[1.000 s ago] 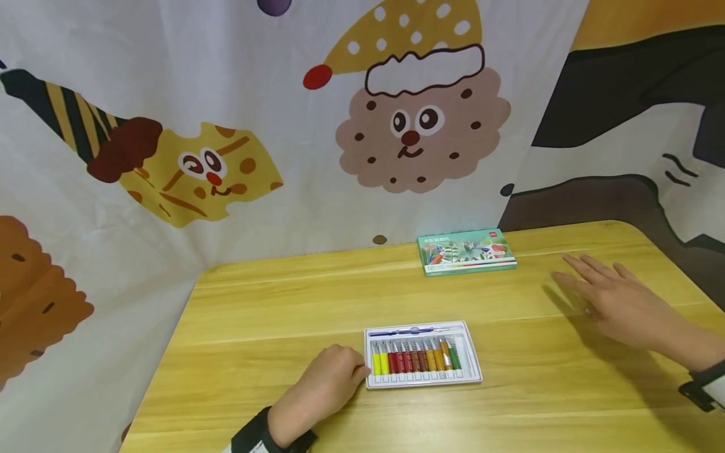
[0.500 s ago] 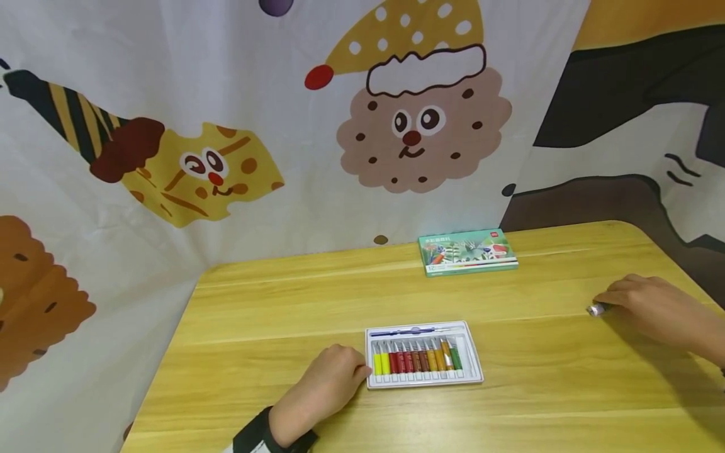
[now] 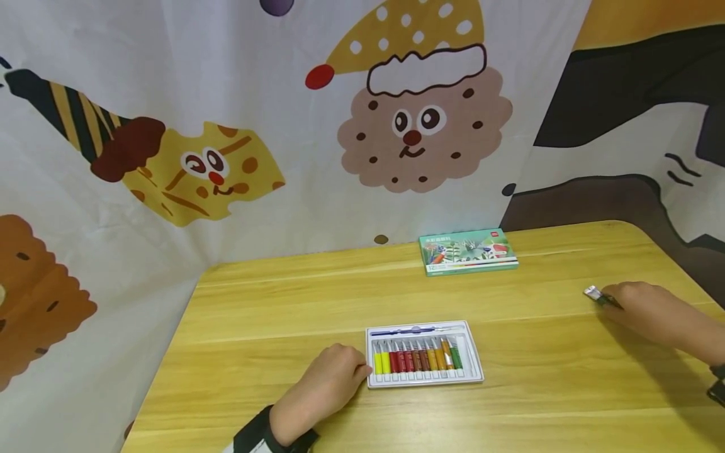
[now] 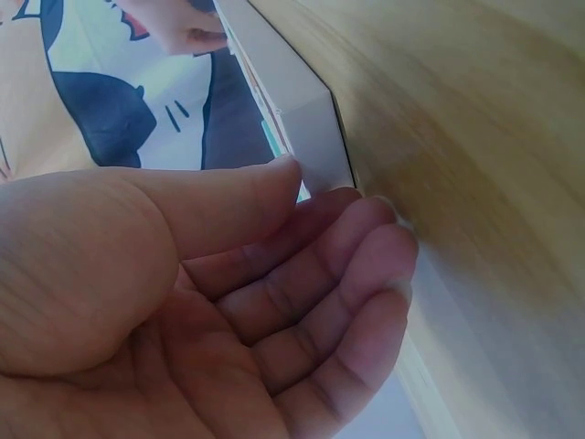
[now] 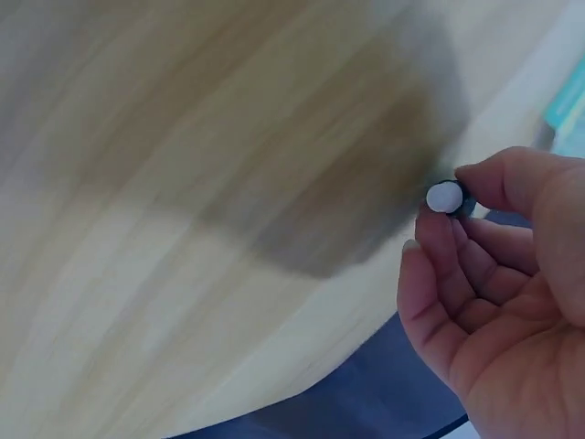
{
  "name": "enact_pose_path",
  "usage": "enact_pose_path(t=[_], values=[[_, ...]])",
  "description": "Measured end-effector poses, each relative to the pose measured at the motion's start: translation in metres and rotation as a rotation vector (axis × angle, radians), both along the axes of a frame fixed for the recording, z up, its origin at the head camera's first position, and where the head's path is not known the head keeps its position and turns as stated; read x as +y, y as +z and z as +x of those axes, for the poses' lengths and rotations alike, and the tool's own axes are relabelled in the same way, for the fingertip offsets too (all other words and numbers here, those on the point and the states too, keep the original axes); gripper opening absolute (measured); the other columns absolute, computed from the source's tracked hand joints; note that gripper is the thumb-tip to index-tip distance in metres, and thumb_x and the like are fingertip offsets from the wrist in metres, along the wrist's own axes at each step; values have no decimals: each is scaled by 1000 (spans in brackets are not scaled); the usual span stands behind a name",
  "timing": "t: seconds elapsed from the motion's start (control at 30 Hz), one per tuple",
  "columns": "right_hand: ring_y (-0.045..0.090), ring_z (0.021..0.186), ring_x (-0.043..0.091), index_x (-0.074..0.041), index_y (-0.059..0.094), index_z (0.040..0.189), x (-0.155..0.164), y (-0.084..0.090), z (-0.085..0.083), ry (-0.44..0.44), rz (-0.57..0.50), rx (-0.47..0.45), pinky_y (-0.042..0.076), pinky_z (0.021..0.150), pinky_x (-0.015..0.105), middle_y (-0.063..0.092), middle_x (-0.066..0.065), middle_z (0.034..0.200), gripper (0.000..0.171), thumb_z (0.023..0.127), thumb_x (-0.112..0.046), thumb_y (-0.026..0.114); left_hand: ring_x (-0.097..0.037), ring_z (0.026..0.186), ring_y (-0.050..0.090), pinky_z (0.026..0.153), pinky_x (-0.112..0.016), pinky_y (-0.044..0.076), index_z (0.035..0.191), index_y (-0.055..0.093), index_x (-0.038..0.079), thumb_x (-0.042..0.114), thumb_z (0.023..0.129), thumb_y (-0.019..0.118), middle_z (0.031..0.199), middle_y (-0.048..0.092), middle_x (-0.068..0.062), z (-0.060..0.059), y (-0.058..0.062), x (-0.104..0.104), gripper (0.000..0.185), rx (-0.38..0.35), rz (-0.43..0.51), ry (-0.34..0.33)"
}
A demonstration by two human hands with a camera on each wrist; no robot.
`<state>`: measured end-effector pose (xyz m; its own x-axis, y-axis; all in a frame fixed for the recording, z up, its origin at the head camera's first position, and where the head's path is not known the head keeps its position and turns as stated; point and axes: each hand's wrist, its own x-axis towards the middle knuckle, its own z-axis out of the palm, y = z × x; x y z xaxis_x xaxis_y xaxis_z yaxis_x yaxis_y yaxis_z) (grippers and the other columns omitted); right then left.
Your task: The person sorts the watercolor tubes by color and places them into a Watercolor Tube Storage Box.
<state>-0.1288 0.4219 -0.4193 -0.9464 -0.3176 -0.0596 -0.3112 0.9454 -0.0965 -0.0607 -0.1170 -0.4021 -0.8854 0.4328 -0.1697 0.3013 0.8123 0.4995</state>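
Observation:
A white tray of paint tubes [image 3: 472, 371] lies on the table, several coloured tubes in a row with a blue-handled brush [image 3: 408, 331] above them. At its left edge my left hand [image 3: 334, 380] pinches the rim, the thumb on top and the curled fingers at the corner, as the left wrist view shows. Over the table's right side, my right hand [image 3: 648, 311] pinches a dark paint tube [image 3: 603, 297] between thumb and fingers. The tube's silvery end points left and away; its round white cap [image 5: 445, 197] faces the right wrist camera. The fingers hide part of the tube.
A flat green paint box [image 3: 467, 253] lies at the table's back edge, right of centre. Behind the wooden table [image 3: 272, 302] hangs a white cloth [image 3: 306, 214] with cartoon food prints. The table's right edge is near my right hand.
My right hand, its fingers spread a second ago, came down to the right and took hold of the paint tube. The tube has since turned slightly. My left hand stays on the tray.

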Motion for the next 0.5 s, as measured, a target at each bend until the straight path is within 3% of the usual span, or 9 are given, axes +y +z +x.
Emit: enact_pose_path(t=[0.2,0.5], values=[[49,63,11,17,69,106,-31,11,4,-20,-161,77,40,51,27,66,2,76,26,88,0,78,-7,61,49,60,-26,44,73,68,14,18,100,73,69,57,8,0,0,-1,28,0,-5,1],[60,76,3,14,70,117,-89,29,21,-125,-456,-27,51,58,25,76,12,96,32,97,-10,75,-7,62,50,61,-26,44,74,70,13,18,100,73,71,59,8,-1,-1,-1,26,4,-8,2]])
